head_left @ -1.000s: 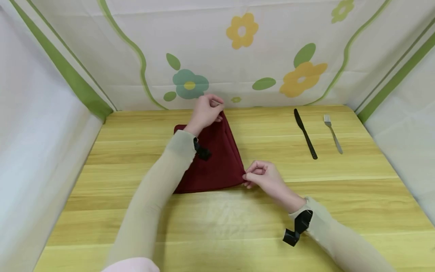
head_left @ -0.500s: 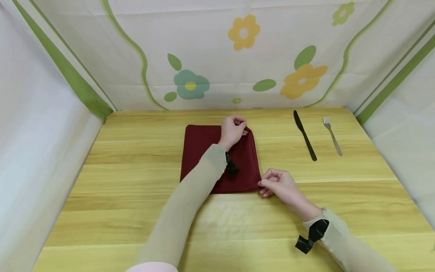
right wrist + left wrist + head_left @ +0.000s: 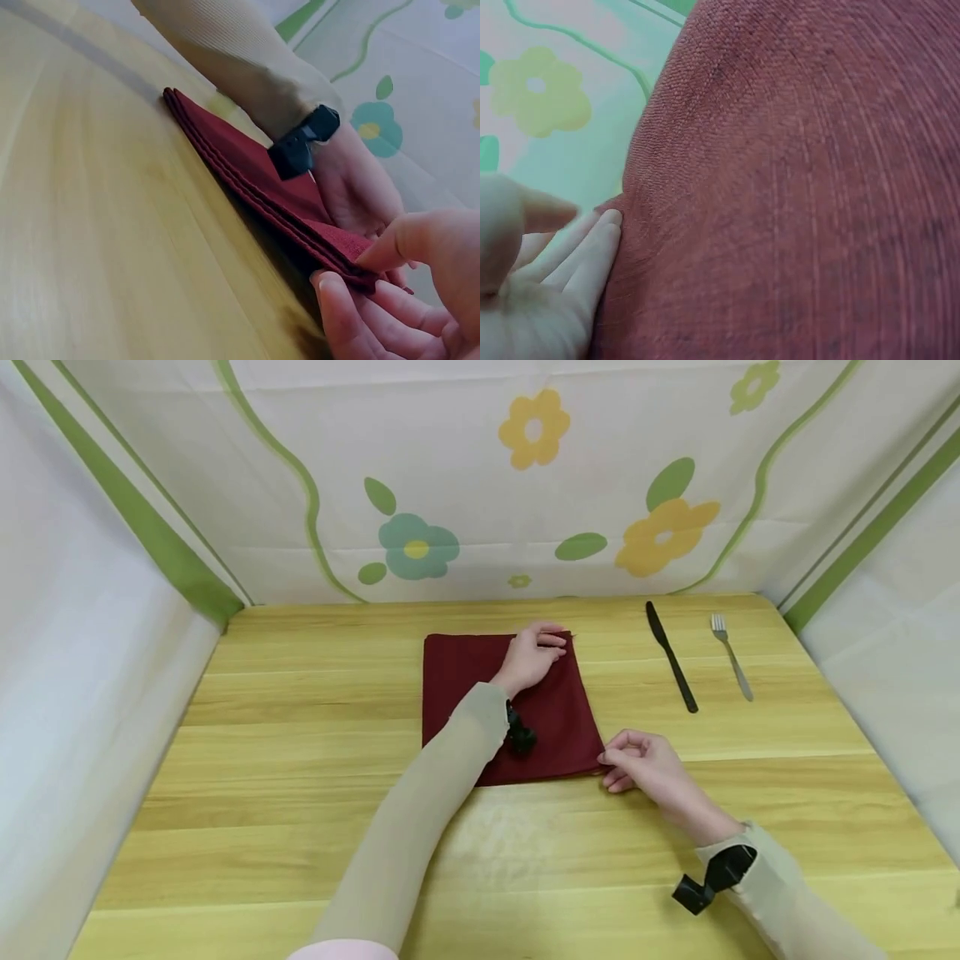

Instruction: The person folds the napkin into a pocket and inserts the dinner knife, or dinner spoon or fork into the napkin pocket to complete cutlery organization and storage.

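A dark red folded napkin lies flat on the wooden table. My left hand rests on its far right corner, fingers nearly straight against the cloth; the left wrist view shows the fingers beside the cloth's edge and the thumb a little apart. My left forearm crosses the napkin. At the near right corner my right hand pinches the stacked layers between thumb and fingers. The right wrist view also shows the left hand behind the napkin.
A black knife and a silver fork lie side by side at the back right of the table. Flowered cloth walls close in the back and both sides.
Both hands have carried the napkin to the right and laid it down flat as a rectangle. The left hand came down from a raised corner and its fingers have flattened.
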The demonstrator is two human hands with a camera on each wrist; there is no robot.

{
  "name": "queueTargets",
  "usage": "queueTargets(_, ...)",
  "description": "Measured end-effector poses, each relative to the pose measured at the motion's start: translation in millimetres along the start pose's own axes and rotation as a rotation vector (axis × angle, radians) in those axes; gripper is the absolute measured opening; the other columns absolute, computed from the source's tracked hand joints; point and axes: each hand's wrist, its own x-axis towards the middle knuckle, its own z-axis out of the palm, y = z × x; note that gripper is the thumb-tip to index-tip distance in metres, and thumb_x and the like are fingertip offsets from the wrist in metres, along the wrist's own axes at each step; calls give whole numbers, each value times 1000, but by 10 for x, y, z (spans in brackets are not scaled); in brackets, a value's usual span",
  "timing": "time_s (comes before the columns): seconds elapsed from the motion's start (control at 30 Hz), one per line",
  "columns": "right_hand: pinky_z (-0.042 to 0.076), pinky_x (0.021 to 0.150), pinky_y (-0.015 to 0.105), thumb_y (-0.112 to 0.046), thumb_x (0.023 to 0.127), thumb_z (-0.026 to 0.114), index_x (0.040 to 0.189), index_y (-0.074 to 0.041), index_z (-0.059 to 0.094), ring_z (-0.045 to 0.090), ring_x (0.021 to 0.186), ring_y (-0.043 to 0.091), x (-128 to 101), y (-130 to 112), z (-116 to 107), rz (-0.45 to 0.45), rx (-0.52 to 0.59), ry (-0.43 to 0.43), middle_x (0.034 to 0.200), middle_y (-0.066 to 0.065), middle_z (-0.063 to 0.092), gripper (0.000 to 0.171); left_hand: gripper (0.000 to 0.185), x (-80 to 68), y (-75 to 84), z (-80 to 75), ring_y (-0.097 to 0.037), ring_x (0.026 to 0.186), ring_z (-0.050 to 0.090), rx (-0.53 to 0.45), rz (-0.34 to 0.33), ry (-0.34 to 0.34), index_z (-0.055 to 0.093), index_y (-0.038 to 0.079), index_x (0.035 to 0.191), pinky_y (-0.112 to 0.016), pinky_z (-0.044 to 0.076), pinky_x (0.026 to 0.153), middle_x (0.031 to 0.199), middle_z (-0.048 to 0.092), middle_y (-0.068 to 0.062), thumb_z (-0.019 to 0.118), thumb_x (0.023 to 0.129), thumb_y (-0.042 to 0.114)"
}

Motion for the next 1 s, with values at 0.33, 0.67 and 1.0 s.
queueTargets(0.33,60,62,33,-27,95,76,100,4,65,70,68,22,55,-52,-36,56,-192,-41,84,16,74,34,52,-78,104,25,-16,141,41,530,130,-316,54,11,147,-23,38,107,150,51,-5,66,97,0)
queueTargets(0.67,55,52,33,-44,96,70,74,-7,74,65,58,20,21,-159,-158,-17,-586,-141,66,4,68,43,55,-115,109,-56,-16,141,41,599,155,-311,53,14,148,-26,37,109,151,49,-3,73,97,15)
queueTargets(1.0,59,78,40,-26,89,83,105,-8,77,70,93,25,106,-282,-280,-553,-783,36,104,6,74,25,63,-375,140,-1078,-25,145,35,710,133,-224,44,8,155,-38,31,116,158,40,-9,70,100,22)
